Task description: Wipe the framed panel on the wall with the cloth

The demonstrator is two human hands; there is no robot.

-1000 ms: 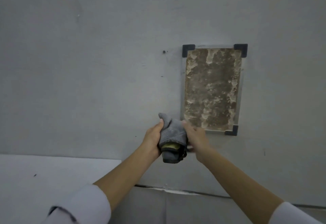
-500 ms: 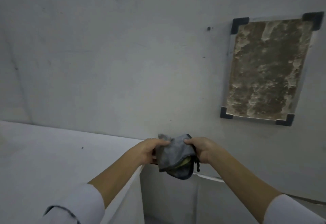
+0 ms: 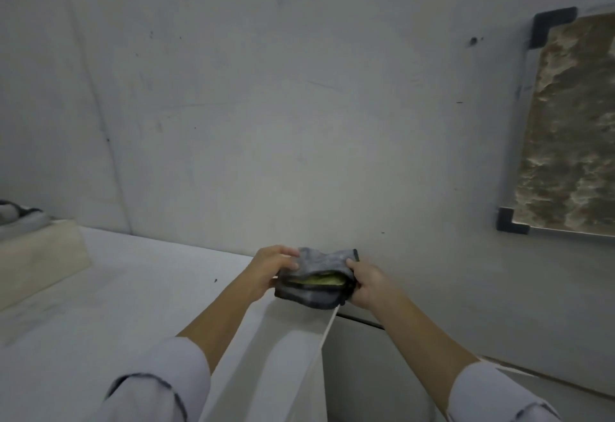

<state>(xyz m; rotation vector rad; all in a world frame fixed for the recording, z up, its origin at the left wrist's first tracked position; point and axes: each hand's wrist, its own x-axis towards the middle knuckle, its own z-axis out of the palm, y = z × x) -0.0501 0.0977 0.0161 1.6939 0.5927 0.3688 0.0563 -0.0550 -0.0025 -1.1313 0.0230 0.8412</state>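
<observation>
A folded grey cloth with a yellow-green layer showing inside sits between both hands, just above the far right corner of a white surface. My left hand grips its left side and my right hand grips its right side. The framed panel, mottled brown and whitish with dark corner brackets, hangs on the grey wall at the far right, well above and to the right of the cloth. Its right part is cut off by the frame edge.
A white counter runs along the wall on the left and ends in a vertical edge under the cloth. A beige block with grey fabric on top sits at the far left.
Both hands have come down and away from the panel with the cloth, now over the counter's corner. The view has turned left, so the panel sits at the right edge.
</observation>
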